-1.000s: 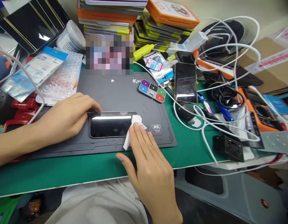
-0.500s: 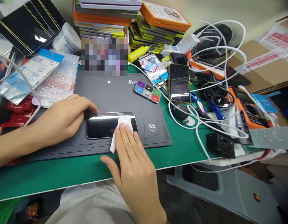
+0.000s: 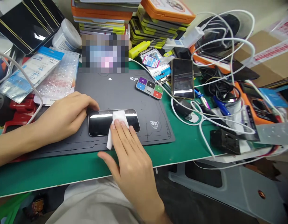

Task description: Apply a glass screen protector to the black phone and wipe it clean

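1. A white tub (image 3: 61,39) leans on its side at the back left. I can't see what is in it.
2. A blue and white packet (image 3: 33,70) lies partly over a clear bubble bag (image 3: 57,76). Something flat and white with orange shows through the bag, but the bubbles make it hard to see.
3. An orange case (image 3: 168,12) sits on top of some yellow and black cases (image 3: 155,29). I can't see inside any of them.
4. The brown box (image 3: 270,56) at the right has red and white tape. The picture cuts off part of it.
5. The black phone (image 3: 99,123) lies flat on the gray mat (image 3: 99,90), on the green surface (image 3: 64,169).
6. The left hand (image 3: 67,116) has bent fingers touching the phone's far left corner. I can't tell if they pinch it.
7. The right hand (image 3: 132,165) presses a white cloth (image 3: 119,115) onto the phone. Its fingers are flat and close together, with the thumb apart. They hide some cloth and glass.
8. Colored squares blur out the thing behind the mat.
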`<state>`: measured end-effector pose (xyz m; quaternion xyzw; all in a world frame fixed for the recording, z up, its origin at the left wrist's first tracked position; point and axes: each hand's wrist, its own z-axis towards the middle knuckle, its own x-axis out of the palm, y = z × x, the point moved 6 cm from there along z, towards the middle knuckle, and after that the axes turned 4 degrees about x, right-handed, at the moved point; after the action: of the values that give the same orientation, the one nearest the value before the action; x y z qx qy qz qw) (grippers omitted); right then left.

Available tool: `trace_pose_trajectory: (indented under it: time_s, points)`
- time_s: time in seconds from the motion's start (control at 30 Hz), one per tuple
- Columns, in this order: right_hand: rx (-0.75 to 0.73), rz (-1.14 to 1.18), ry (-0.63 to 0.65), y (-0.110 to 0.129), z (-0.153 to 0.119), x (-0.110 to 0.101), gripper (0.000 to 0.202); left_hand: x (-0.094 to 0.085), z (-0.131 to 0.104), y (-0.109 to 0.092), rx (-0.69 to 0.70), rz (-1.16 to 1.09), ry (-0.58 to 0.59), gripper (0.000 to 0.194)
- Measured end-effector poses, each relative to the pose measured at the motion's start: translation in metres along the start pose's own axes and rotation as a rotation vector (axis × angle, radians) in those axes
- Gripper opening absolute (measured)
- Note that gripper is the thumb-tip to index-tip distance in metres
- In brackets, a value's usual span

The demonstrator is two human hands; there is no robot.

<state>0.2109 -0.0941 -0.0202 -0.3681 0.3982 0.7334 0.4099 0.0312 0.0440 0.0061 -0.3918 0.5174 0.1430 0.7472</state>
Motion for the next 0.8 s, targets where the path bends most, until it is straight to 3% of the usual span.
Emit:
trace_pose_trajectory:
  time_s: [0.1,0.3,0.53,0.63,0.8]
  points:
    - [-0.013,-0.037,-0.005,-0.001,-0.005,-0.004,0.067,0.0,0.0,-0.001,0.002,-0.004,0.006,0.039]
    - [-0.063,-0.097,-0.004,0.003,0.042,0.014,0.07,0.001,-0.002,0.004,0.054,0.012,-0.048,0.034]
    - [-0.063,-0.054,-0.03,0.021,0.008,0.003,0.07,0.002,-0.002,0.0,0.061,-0.016,-0.082,0.035]
    - [-0.074,-0.057,-0.037,0.029,0.02,0.01,0.071,-0.001,-0.001,-0.001,0.048,-0.012,-0.088,0.034]
    - [-0.081,-0.042,0.027,0.042,0.041,0.026,0.09,-0.007,0.0,-0.002,0.028,-0.02,-0.121,0.03]
